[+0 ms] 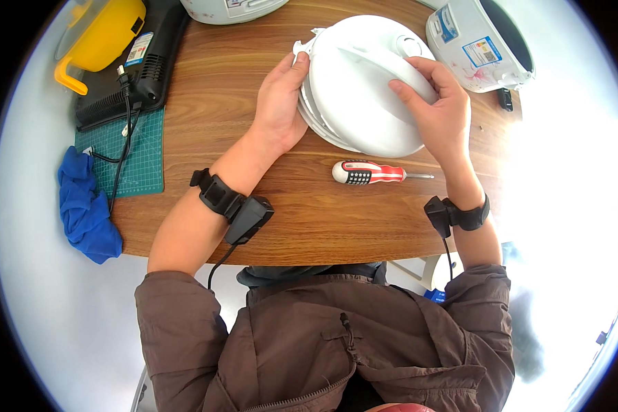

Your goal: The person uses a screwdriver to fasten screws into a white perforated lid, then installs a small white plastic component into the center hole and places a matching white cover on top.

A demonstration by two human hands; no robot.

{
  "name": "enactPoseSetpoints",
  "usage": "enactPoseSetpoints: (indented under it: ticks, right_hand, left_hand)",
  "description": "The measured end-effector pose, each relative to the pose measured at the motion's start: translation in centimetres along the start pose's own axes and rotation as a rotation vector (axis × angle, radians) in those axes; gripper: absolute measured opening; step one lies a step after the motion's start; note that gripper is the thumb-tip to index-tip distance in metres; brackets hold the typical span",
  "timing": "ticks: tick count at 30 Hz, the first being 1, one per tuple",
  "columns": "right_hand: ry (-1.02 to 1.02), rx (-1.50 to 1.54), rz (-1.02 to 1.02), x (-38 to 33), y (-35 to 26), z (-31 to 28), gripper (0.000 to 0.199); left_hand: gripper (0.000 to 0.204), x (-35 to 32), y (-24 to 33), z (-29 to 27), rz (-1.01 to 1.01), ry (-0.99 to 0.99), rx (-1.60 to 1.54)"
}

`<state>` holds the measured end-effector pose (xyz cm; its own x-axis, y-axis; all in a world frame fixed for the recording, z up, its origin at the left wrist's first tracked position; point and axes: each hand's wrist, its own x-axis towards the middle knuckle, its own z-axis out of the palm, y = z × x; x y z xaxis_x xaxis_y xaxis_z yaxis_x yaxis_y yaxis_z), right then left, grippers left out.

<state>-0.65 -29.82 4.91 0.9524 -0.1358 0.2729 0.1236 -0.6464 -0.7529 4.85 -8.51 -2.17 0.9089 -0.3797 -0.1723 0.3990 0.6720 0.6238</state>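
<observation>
1. Lid (360, 89): white, on the wooden table (213, 89), held between both hands.
2. Left hand (279, 103): fingers clamped on its left rim.
3. Right hand (441, 110): fingers pressed on its top.
4. Screwdriver (371, 173): just beside the lid.

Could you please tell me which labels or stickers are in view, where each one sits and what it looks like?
Sticker: side of the white rice cooker body, far right; rectangular, blue, white and red.
Sticker: same body, further left; narrow, blue and white.
Label: black appliance, far left; rectangular, white, red and blue.
</observation>
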Motion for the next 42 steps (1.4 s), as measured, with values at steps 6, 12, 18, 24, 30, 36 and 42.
enactPoseSetpoints:
  ticks: [6,12,18,24,30,36,42]
  right_hand:
    - [-0.001,0.032,0.027,0.1,0.6,0.7,0.039]
    - [-0.007,0.027,0.064,-0.1,0.5,1.5,0.04]
    - [-0.017,0.016,0.067,0.0,0.9,1.9,0.04]
    - [0.015,0.102,0.043,0.2,1.6,1.2,0.039]
    - [0.092,0.102,-0.012,1.4,2.3,-2.8,0.041]
    - [0.126,0.089,0.011,1.3,3.2,-5.4,0.039]
    - [0.113,-0.052,0.018,-0.4,3.5,-4.4,0.04]
  left_hand:
    - [0.042,0.0,0.0,0.1,0.002,-0.022,-0.058]
    - [0.049,0.1,0.0,0.2,-0.004,-0.01,-0.022]
    - [0.049,0.2,0.1,-0.1,-0.016,-0.026,-0.043]
    - [0.047,0.3,0.0,-0.3,-0.021,-0.008,-0.065]
    - [0.042,0.2,0.0,-0.3,-0.023,0.001,-0.112]
    - [0.047,-0.2,0.3,0.3,-0.035,-0.02,-0.072]
    - [0.049,-0.1,0.3,0.3,-0.014,-0.03,-0.051]
